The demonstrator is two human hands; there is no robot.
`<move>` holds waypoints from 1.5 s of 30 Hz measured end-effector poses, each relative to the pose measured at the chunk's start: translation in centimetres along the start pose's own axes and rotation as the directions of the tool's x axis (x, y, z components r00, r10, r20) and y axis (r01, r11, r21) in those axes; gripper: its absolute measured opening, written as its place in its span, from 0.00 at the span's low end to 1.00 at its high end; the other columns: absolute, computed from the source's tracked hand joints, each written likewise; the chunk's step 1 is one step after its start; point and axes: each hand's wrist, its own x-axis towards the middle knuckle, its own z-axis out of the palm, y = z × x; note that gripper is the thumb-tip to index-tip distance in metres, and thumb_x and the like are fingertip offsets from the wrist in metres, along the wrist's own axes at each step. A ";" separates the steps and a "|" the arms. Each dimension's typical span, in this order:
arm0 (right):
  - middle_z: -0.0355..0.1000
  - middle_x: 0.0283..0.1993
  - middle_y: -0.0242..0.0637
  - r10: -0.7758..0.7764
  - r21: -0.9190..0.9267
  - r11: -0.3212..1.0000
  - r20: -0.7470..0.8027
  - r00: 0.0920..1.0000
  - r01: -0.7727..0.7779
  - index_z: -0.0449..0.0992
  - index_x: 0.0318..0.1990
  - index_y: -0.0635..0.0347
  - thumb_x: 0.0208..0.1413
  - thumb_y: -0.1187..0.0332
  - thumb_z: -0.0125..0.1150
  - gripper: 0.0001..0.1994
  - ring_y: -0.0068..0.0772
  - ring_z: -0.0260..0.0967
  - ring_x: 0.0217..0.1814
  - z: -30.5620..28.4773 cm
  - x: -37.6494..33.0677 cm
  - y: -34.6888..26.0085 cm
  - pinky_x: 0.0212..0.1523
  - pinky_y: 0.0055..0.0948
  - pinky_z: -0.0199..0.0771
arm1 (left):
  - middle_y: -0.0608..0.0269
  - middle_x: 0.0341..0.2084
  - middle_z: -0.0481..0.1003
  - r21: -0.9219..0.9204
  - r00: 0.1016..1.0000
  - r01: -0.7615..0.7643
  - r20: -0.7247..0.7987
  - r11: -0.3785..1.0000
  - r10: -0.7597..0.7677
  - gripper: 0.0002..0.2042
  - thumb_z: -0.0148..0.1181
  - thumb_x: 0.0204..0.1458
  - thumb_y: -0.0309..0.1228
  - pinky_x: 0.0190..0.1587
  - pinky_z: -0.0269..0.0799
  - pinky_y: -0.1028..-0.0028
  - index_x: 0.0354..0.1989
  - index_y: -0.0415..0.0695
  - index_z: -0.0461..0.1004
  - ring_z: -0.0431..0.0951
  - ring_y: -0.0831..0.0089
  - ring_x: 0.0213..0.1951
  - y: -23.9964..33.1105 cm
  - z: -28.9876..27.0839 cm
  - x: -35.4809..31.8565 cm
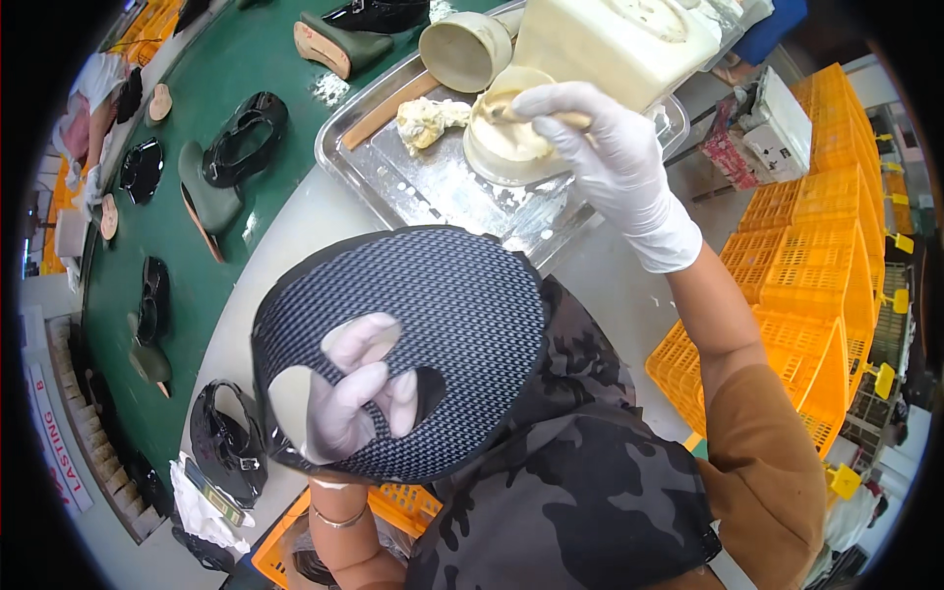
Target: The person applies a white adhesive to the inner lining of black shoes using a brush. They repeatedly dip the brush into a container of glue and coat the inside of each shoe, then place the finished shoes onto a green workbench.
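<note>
Nearest us, our left hand (356, 398) holds the black patterned shoe upper (413, 334) from beneath, its gloved fingers poking up through the cutouts and closed on the material. Beyond the upper, our right hand (600, 147) grips a wooden-handled brush (546, 116), fingers clamped on it, its tip in a cream glue pot (501, 147) (on the metal tray (433, 192)). Left of the tray, dark shoes (241, 138) ride a green conveyor (147, 265).
</note>
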 end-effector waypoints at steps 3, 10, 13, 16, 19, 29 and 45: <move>0.74 0.33 0.32 0.055 0.094 0.994 0.075 0.996 -0.062 0.72 0.38 0.61 0.56 0.72 0.54 0.05 0.19 0.71 0.34 0.3 -0.1 0.5 0.36 0.18 0.72 | 0.53 0.41 0.70 -0.118 0.992 0.123 0.043 0.985 -0.118 0.17 0.43 0.49 0.21 0.21 0.68 0.83 0.49 0.33 0.63 0.73 0.77 0.26 -0.2 -0.2 1.4; 0.73 0.36 0.36 0.295 0.310 0.914 -0.066 0.953 -0.261 0.67 0.42 0.61 0.63 0.66 0.43 0.09 0.17 0.68 0.33 -1.9 0.5 -1.4 0.32 0.15 0.68 | 0.55 0.39 0.70 -0.069 0.940 0.288 0.211 0.955 -0.268 0.19 0.45 0.49 0.23 0.25 0.68 0.84 0.52 0.35 0.60 0.73 0.78 0.27 0.4 0.8 4.8; 0.73 0.35 0.37 0.184 0.421 0.896 -0.068 0.981 -0.139 0.67 0.42 0.61 0.63 0.66 0.41 0.10 0.19 0.69 0.32 -3.4 0.6 -1.2 0.32 0.15 0.69 | 0.57 0.39 0.70 -0.025 0.920 0.331 0.229 0.943 -0.317 0.18 0.45 0.49 0.23 0.25 0.67 0.85 0.51 0.36 0.62 0.72 0.79 0.27 0.2 1.4 5.8; 0.73 0.34 0.38 0.169 0.699 0.700 0.034 0.985 -0.144 0.69 0.39 0.64 0.58 0.69 0.48 0.08 0.22 0.69 0.33 -2.8 1.9 -2.5 0.33 0.18 0.68 | 0.60 0.40 0.70 0.024 0.905 0.371 0.213 0.928 -0.367 0.16 0.44 0.49 0.22 0.26 0.67 0.84 0.48 0.36 0.66 0.72 0.81 0.27 -0.2 2.0 6.6; 0.72 0.33 0.32 -0.300 0.574 0.794 0.086 0.950 0.199 0.69 0.42 0.58 0.56 0.65 0.52 0.10 0.20 0.69 0.31 -1.7 3.1 -1.1 0.30 0.16 0.68 | 0.57 0.34 0.70 0.124 0.893 0.354 0.251 0.927 -0.375 0.16 0.44 0.49 0.22 0.23 0.64 0.81 0.48 0.37 0.66 0.69 0.77 0.23 -0.6 2.2 6.9; 0.73 0.31 0.33 -0.147 0.311 0.950 0.351 0.925 0.033 0.71 0.40 0.62 0.50 0.69 0.61 0.11 0.24 0.71 0.32 -5.0 2.4 -2.3 0.35 0.21 0.70 | 0.52 0.43 0.71 0.375 0.918 0.213 0.241 0.902 -0.316 0.19 0.46 0.47 0.21 0.35 0.69 0.81 0.51 0.36 0.65 0.73 0.76 0.34 -0.5 2.5 6.6; 0.71 0.34 0.41 0.053 0.410 0.908 0.093 0.994 -0.087 0.65 0.42 0.66 0.61 0.64 0.46 0.12 0.22 0.68 0.28 -4.5 -1.5 -1.8 0.31 0.18 0.70 | 0.53 0.26 0.72 0.056 0.993 0.082 -0.091 0.995 -0.077 0.20 0.46 0.47 0.23 0.21 0.70 0.78 0.50 0.30 0.60 0.72 0.70 0.19 -0.9 3.3 3.3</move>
